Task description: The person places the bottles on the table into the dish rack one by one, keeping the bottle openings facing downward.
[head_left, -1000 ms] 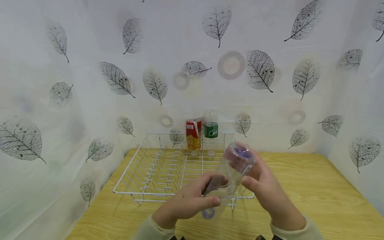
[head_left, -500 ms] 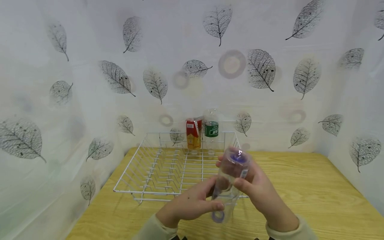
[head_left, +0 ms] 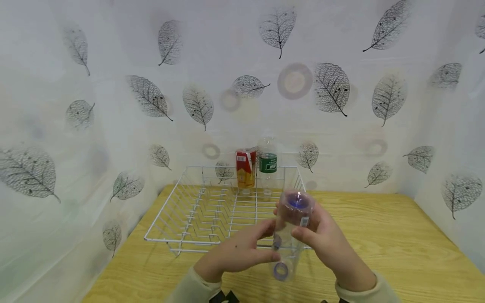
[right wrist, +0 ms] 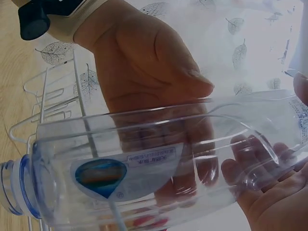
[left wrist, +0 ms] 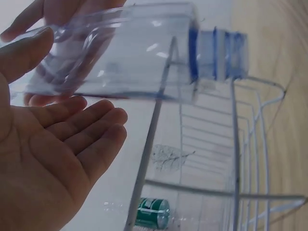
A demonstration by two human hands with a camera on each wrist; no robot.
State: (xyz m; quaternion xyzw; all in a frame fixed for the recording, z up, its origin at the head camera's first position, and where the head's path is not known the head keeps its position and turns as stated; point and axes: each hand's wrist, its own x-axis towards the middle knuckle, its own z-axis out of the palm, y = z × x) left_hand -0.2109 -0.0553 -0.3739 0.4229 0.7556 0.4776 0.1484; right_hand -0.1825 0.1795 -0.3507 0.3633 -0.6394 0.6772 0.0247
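A clear plastic bottle (head_left: 286, 231) is held upside down, slightly tilted, over the front right of a white wire dish rack. Its bluish neck (left wrist: 224, 54) points down toward the table, and a teardrop-shaped blue label (right wrist: 101, 177) shows on its side. My right hand (head_left: 329, 248) grips the bottle near its base, thumb in front and fingers behind. Beside the lower half is my left hand (head_left: 238, 254), thumb along the bottle's left edge in the head view. Its fingers (left wrist: 98, 127) are relaxed, palm facing the bottle.
The white dish rack (head_left: 182, 240) stands on a light wooden table (head_left: 394, 248). At its back are a red-and-yellow container (head_left: 246, 168) and an upside-down clear bottle with a green label (head_left: 267, 164). Leaf-printed sheeting (head_left: 242, 122) encloses the back and sides.
The bottle has swung from a strong slant to nearly upright, its neck shifting right. My right hand has moved slightly left with it, while the left hand stays close beside it.
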